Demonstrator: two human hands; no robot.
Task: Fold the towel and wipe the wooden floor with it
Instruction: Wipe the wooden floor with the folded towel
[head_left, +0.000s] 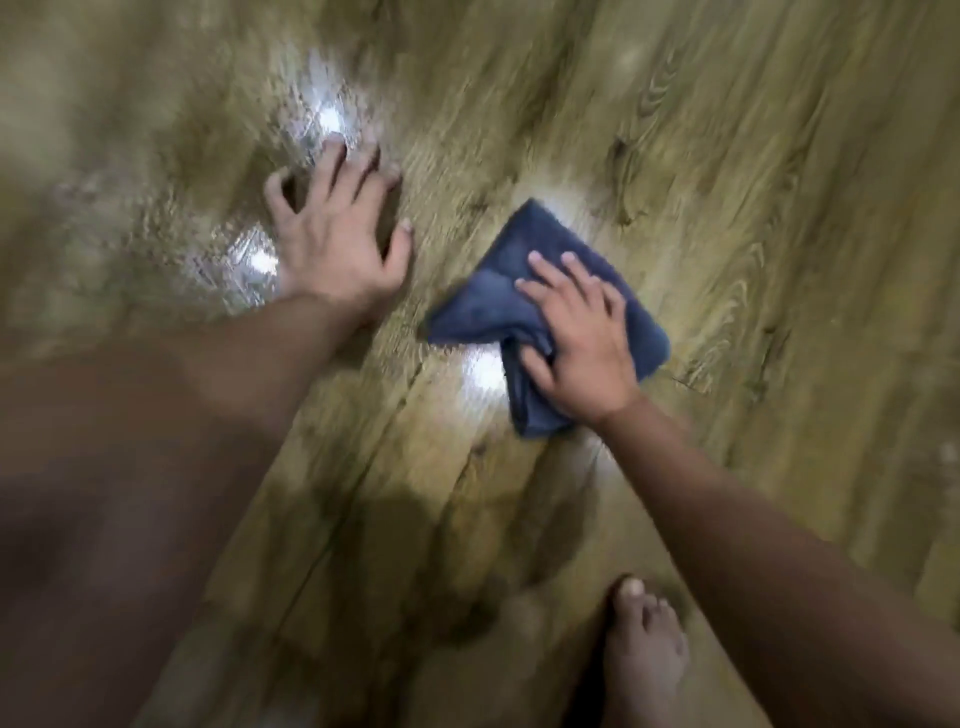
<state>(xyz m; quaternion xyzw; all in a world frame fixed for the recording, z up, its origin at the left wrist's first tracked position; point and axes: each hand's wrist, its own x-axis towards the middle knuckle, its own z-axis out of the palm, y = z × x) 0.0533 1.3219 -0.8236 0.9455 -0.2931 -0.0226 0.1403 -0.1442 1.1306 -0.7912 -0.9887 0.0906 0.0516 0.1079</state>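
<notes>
A folded dark blue towel (493, 296) lies flat on the wooden floor (753, 182) at the centre of the head view. My right hand (576, 338) lies on top of it, fingers spread over the cloth and thumb tucked into a fold at its near edge. To the left of the towel, my left hand (337, 234) is planted on the bare floor with fingers spread, apart from the towel. The whole view is blurred by motion.
Bright light reflections (327, 119) shine on the floor beyond and beside my left hand. My bare foot (644, 654) stands on the boards at the bottom, near my right forearm. A dark shadow covers the floor between my arms.
</notes>
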